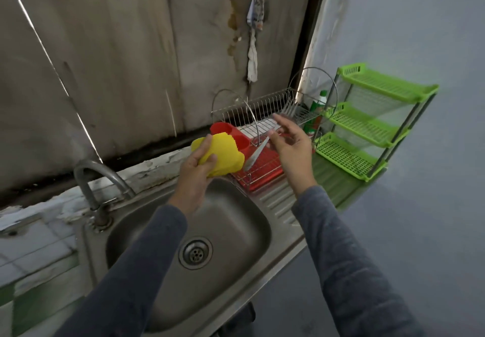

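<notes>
Above the far rim of the sink [236, 221], the left hand [195, 171] grips a yellow cloth [225, 150], bunched, with the thumb across its near face and the fingers curled behind. Just right of it, the right hand [291, 147] is raised palm-in, its forefinger stretched out, while the thumb and the other fingers, which are blurred, pinch the top end of a metal utensil [256, 154]. This hangs slanting down toward the cloth, its lower end just beside the cloth's edge; whether it is a spoon or a knife I cannot tell. The cloth looks soft and light, so it will fold round whatever it wipes and needs only a loose fist. The utensil is stiff, thin and probably wet, so likely slippery. It is best held high on the handle, as now, leaving the working end free for the cloth. Directly under both hands lies a red tray [265, 179] beneath a wire rack [262, 106], and a red cup [228, 129] sits just behind the cloth. Beyond the right hand stand a green bottle [319, 102] and, further right, a green shelf [378, 85]. Well to the left of the left hand a tap [97, 174] curves over the basin.
</notes>
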Tool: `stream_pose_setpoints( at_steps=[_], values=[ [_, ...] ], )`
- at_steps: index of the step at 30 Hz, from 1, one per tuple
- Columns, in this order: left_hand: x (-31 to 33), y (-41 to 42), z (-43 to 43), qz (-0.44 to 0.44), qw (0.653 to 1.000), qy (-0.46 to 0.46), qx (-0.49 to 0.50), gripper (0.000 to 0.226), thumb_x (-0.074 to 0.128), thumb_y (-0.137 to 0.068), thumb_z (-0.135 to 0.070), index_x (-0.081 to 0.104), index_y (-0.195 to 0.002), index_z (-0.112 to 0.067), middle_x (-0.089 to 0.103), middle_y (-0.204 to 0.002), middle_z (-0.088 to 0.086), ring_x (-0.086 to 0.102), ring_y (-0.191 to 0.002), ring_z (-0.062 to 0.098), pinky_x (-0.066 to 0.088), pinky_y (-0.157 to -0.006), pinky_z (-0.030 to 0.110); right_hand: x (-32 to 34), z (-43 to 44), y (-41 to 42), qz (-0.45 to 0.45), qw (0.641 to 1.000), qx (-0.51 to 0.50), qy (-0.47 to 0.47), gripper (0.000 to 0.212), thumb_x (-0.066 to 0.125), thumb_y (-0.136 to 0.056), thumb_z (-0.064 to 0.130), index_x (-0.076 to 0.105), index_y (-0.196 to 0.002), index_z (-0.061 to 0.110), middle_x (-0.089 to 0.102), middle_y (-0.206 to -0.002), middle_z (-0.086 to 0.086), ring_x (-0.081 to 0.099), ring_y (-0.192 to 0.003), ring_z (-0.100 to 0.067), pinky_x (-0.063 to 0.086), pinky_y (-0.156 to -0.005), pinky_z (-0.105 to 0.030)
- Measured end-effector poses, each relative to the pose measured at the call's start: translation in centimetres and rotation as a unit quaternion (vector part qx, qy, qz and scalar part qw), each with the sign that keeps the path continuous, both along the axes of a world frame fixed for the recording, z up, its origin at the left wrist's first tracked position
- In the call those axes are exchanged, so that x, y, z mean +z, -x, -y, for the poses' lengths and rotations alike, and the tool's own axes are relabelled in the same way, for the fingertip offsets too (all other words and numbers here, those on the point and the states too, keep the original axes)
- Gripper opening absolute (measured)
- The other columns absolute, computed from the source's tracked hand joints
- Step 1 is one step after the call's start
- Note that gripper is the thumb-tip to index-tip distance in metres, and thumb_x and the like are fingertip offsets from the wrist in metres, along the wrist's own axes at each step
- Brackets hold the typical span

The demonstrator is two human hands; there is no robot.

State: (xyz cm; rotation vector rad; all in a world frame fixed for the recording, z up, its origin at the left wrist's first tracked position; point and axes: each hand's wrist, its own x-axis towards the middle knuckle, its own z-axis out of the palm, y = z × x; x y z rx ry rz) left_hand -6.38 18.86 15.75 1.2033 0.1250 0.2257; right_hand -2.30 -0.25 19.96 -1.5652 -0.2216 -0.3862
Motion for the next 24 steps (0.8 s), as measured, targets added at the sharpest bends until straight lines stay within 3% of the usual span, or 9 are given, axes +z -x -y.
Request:
stream_pose_setpoints(
  at_steps=[5, 8, 11, 13, 18, 21, 24],
  values=[
    [1.0, -2.4, -0.8, -0.001, 0.999, 0.023, 0.033, 0.05, 0.056, -0.098, -0.005, 0.052, -0.142, -0.027, 0.034, -0.154, 0.001, 0.05, -0.127, 0.026, 0.054, -0.096, 0.05, 1.1, -1.3, -4.6, 0.043, 0.999, 0.003, 0.029, 0.038, 0.066, -0.094, 0.006, 0.066, -0.125, 0.027, 0.064, -0.088, 0.0, 0.055, -0.069, -0.013, 0.058, -0.069, -0.036],
    [1.3, -2.9, -1.4, 0.006, 0.998, 0.01, 0.055, 0.05, 0.055, -0.099, -0.005, 0.051, -0.143, -0.028, 0.034, -0.152, -0.002, 0.054, -0.115, 0.015, 0.06, -0.077, 0.031, 1.2, -2.1, -6.3, 0.055, 0.998, 0.017, 0.033, 0.037, 0.064, -0.095, 0.006, 0.066, -0.127, 0.023, 0.063, -0.095, 0.004, 0.059, -0.08, -0.011, 0.06, -0.076, -0.029],
    [1.1, -3.1, -2.0, -0.002, 0.997, 0.001, 0.071, 0.049, 0.055, -0.099, -0.006, 0.052, -0.142, -0.029, 0.035, -0.151, -0.003, 0.055, -0.111, 0.011, 0.059, -0.073, 0.026, 0.4, -3.1, -7.3, 0.075, 0.995, 0.027, 0.06, 0.035, 0.063, -0.095, 0.006, 0.067, -0.127, 0.019, 0.064, -0.103, 0.006, 0.058, -0.084, -0.004, 0.055, -0.079, -0.023],
    [0.7, -3.0, -2.3, -0.008, 0.997, 0.002, 0.083, 0.049, 0.055, -0.099, -0.005, 0.052, -0.142, -0.029, 0.038, -0.149, -0.003, 0.055, -0.111, 0.01, 0.059, -0.074, 0.026, -0.5, -3.9, -7.4, 0.082, 0.993, 0.033, 0.081, 0.035, 0.063, -0.095, 0.005, 0.068, -0.126, 0.018, 0.067, -0.106, 0.001, 0.06, -0.087, -0.006, 0.055, -0.082, -0.023],
    [-0.4, -2.6, -2.4, -0.021, 0.995, -0.004, 0.097, 0.05, 0.054, -0.099, -0.005, 0.051, -0.143, -0.027, 0.041, -0.145, -0.003, 0.055, -0.11, 0.01, 0.052, -0.095, 0.039, -3.1, -4.9, -7.4, 0.051, 0.99, 0.026, 0.127, 0.032, 0.066, -0.094, 0.01, 0.069, -0.125, 0.018, 0.071, -0.112, -0.005, 0.063, -0.094, -0.01, 0.055, -0.089, -0.028],
    [-0.8, -2.4, -2.0, -0.025, 0.995, -0.006, 0.1, 0.05, 0.053, -0.099, -0.003, 0.05, -0.143, -0.027, 0.042, -0.141, -0.004, 0.055, -0.109, 0.008, 0.054, -0.086, 0.03, -4.0, -5.0, -7.1, 0.027, 0.993, 0.025, 0.113, 0.031, 0.067, -0.094, 0.01, 0.069, -0.124, 0.017, 0.072, -0.11, -0.004, 0.063, -0.091, -0.008, 0.056, -0.091, -0.036],
    [-1.0, -2.4, -1.8, -0.026, 0.994, -0.002, 0.107, 0.05, 0.053, -0.099, -0.002, 0.051, -0.142, -0.028, 0.042, -0.144, -0.002, 0.055, -0.111, 0.01, 0.055, -0.08, 0.027, -3.2, -4.8, -7.3, 0.019, 0.997, 0.03, 0.073, 0.032, 0.067, -0.095, 0.011, 0.068, -0.125, 0.021, 0.071, -0.11, 0.0, 0.065, -0.094, -0.011, 0.056, -0.091, -0.032]
  ],
)
